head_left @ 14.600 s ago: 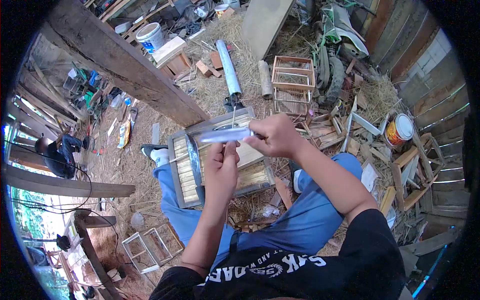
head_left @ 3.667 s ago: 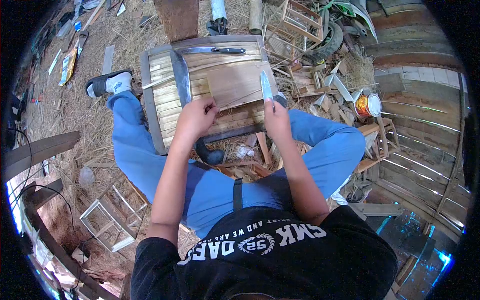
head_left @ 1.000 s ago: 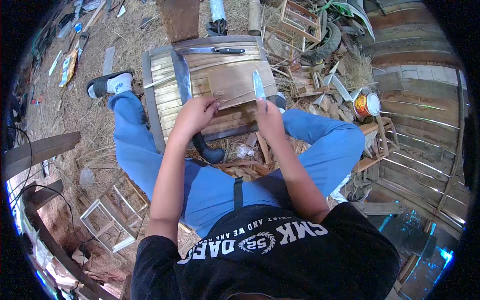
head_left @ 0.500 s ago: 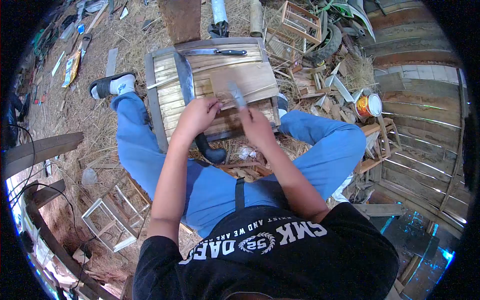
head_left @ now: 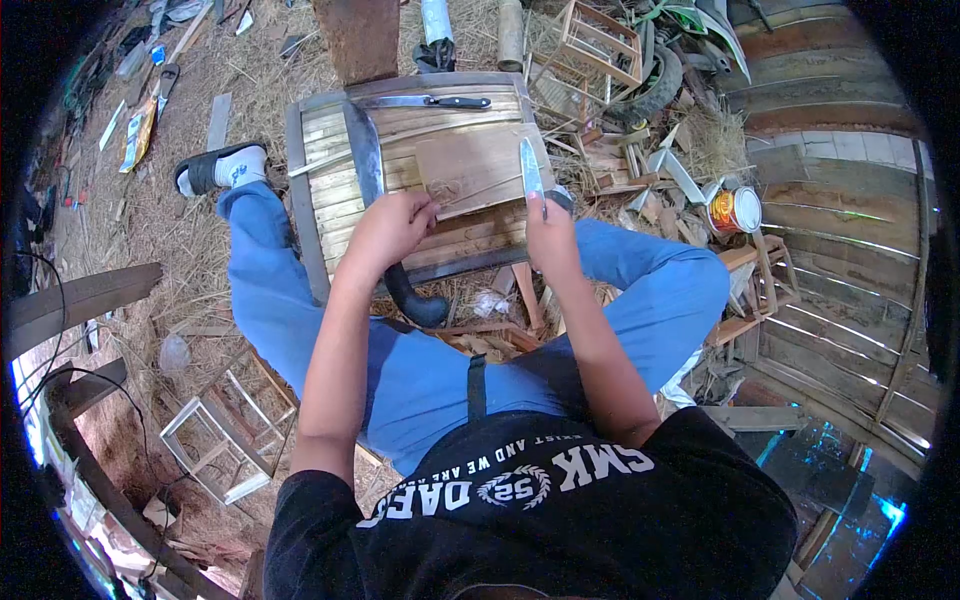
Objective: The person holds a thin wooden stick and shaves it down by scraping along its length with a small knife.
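Observation:
My right hand (head_left: 552,238) is closed around the handle of a knife (head_left: 531,168), its blade pointing up over the right end of a thin flat board (head_left: 465,160). Thumb and fingers of my left hand (head_left: 393,232) pinch together at the near left edge of this board, on what looks like the end of a thin wooden strip (head_left: 490,188). Under it all lies a slatted wooden panel (head_left: 335,190) with a dark frame. A machete (head_left: 366,150) lies across the panel, its curved black handle passing beneath my left wrist. Another knife (head_left: 465,102) with a black handle rests near the panel's far edge.
My legs stretch out on both sides of the panel. A wooden post (head_left: 355,40) stands at its far edge. To the right are wood scraps, a tin can (head_left: 735,210), a tire (head_left: 655,85) and a small wooden frame (head_left: 600,45). Another frame (head_left: 225,435) lies at lower left.
My right hand has moved right with the knife, from the middle of the thin board to its right end. The blade now points more upward. My left hand stays almost in place.

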### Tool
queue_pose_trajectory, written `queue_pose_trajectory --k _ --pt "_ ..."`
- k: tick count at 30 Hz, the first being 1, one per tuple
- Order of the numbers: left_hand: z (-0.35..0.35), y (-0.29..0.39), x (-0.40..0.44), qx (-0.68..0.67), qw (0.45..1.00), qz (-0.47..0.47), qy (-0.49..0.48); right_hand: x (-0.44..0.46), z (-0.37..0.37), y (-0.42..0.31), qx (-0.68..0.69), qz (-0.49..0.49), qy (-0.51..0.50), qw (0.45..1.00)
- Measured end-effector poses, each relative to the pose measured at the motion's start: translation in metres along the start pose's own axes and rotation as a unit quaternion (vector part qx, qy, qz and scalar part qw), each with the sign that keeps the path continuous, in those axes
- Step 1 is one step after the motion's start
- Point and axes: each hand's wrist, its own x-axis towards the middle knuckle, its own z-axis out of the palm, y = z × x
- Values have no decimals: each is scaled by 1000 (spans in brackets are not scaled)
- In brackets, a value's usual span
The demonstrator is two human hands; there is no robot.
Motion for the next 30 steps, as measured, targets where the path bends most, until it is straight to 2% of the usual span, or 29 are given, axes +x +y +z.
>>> queue_pose_trajectory --k 3,5,9,11,14,16,18,20,22,24,25,26,28,29,30 --pt "5 -6 2 -15 1000 15 17 -7 2 -6 10 45 -34 998" --pt "3 -1 0 -20 1000 8 11 -14 9 -8 15 -7 -31 999" --pt "4 -3 0 -16 1000 9 13 -12 20 4 8 14 -41 999" --pt "5 -4 0 -21 1000 9 16 -19 27 2 -23 -25 -62 998" --pt "9 -8 3 -16 1000 7 21 -51 51 -20 2 -54 -61 997" --pt "4 -2 1 -3 1000 2 24 -54 47 -30 1 -40 -57 998" --pt "0 5 -4 -9 1000 -2 26 -46 43 -21 -12 -79 -75 994" --pt "5 -6 -3 -23 999 13 37 -37 32 -13 -19 -78 -67 995" --pt "5 -6 0 -36 998 34 45 -15 19 7 43 -45 -30 998" --pt "-3 -1 2 -55 998 -22 -29 10 0 15 20 -15 -10 1000" --pt "-3 -2 2 -56 998 -20 -29 15 -5 16 0 16 9 1000" --pt "-2 -4 3 -64 997 -27 -37 17 -8 17 -1 16 11 1000" --pt "-2 -3 4 -72 996 -33 -46 15 -16 -1 34 112 -33 993" --pt "-2 -2 4 -66 997 -26 -39 16 -10 6 34 113 -33 992" --pt "-2 -2 3 -62 997 -21 -32 16 1 20 30 27 -8 999"
